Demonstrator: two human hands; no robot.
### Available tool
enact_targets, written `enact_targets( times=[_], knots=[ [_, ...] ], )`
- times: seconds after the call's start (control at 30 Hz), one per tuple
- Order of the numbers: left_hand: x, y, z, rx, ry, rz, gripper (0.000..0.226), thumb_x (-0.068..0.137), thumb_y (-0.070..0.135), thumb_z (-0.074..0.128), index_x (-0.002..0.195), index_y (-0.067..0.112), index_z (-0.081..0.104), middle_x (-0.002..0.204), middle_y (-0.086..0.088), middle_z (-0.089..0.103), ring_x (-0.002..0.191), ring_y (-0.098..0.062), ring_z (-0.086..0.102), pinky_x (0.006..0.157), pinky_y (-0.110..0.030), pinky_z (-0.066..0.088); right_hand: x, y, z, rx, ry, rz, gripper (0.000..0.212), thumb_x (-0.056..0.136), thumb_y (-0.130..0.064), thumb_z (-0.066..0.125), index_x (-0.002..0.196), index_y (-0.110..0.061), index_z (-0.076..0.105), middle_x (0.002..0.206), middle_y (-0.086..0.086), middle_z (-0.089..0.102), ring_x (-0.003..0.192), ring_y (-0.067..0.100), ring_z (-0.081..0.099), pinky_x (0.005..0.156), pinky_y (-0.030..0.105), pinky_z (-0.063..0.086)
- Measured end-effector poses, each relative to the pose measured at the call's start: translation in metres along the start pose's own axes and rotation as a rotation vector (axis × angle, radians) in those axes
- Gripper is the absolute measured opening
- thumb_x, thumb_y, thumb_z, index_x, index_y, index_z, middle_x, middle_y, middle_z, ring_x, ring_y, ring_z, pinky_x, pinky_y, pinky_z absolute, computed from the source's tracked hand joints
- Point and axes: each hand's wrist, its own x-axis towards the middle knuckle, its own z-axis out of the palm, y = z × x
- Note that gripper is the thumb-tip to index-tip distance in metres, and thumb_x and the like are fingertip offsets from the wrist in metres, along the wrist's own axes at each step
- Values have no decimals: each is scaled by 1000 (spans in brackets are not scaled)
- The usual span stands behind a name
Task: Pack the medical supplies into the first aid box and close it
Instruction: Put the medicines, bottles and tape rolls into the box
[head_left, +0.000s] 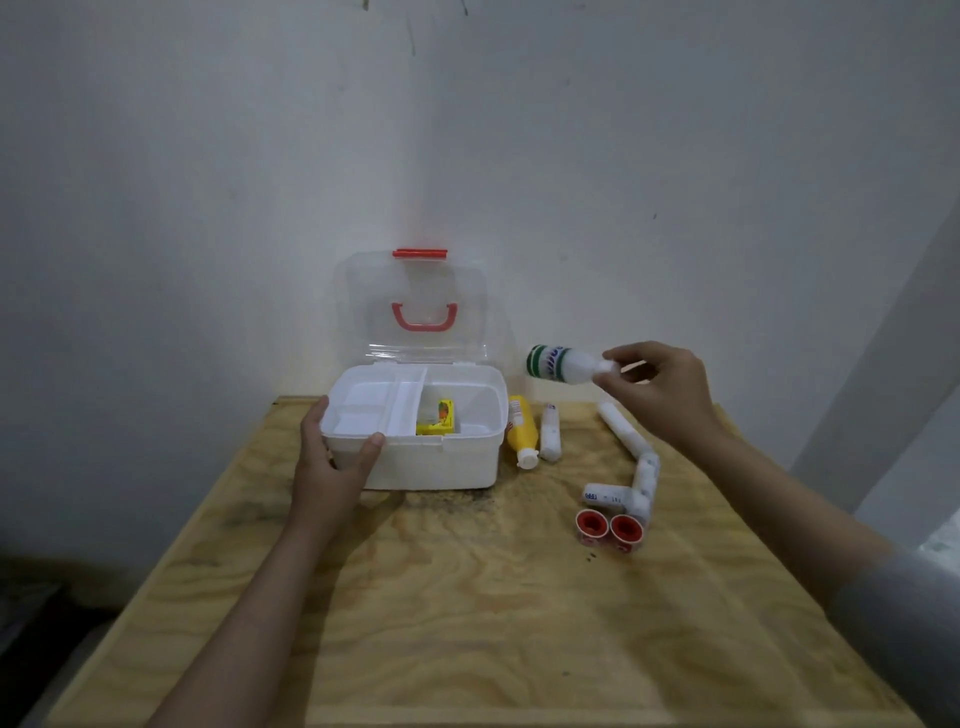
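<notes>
Hands first: my left hand (332, 462) is curled around the near left corner of the first aid box (415, 431), thumb resting on its rim and fingers against the left wall, while my right hand (657, 387) pinches the cap end of one white bottle with a green band (558, 365), holding it tilted almost sideways in the air just right of the box and above the surface (467, 597). I see the box standing open at the far left of the surface, its clear lid (415, 306) upright with a red handle (424, 316) and a red latch (420, 253) at the top. Inside, a white tray (371, 408) fills the left part, and one yellow carton (437, 418) sits in the open compartment to the right of it. On the surface just right of the box lies one yellow bottle (521, 434), with one white roll (549, 431) beside it. Farther right I count three more white wrapped rolls (631, 457) laid in a bent line, and near them two tape spools with red cores (608, 527) side by side and touching.
</notes>
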Motion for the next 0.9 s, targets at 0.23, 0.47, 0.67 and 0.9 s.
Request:
enact_targets(
  times=[0.23, 0.47, 0.67, 0.9],
  knots=[
    [-1, 1, 0, -7, 8, -7, 78, 79, 43, 69, 142, 34, 25, 142, 4, 42, 121, -16, 47, 89, -29, 48, 7, -58, 34, 85, -307, -148, 26, 73, -25, 77, 97, -17, 74, 87, -8, 71, 71, 1, 67, 65, 15, 53],
    [-1, 5, -3, -5, -27, -20, 80, 79, 44, 69, 143, 32, 23, 142, 4, 40, 123, -16, 46, 93, -35, 50, 8, -69, 97, 15, -555, -133, 28, 72, -20, 80, 98, -13, 74, 100, -1, 74, 74, 7, 67, 68, 12, 51],
    [-1, 6, -2, 5, -18, -15, 81, 78, 47, 69, 143, 32, 23, 142, 5, 39, 123, -16, 45, 92, -33, 50, 13, -73, 119, 107, -614, -115, 31, 70, -17, 80, 100, -13, 74, 106, 3, 73, 77, 4, 64, 70, 10, 48],
    [-1, 5, -1, 6, -6, -15, 81, 77, 48, 67, 143, 31, 24, 138, 9, 40, 120, -13, 45, 85, -24, 47, 16, -71, 114, 153, -761, -90, 32, 80, -13, 72, 111, -12, 69, 118, 4, 69, 97, 8, 63, 90, 22, 48]
  ],
)
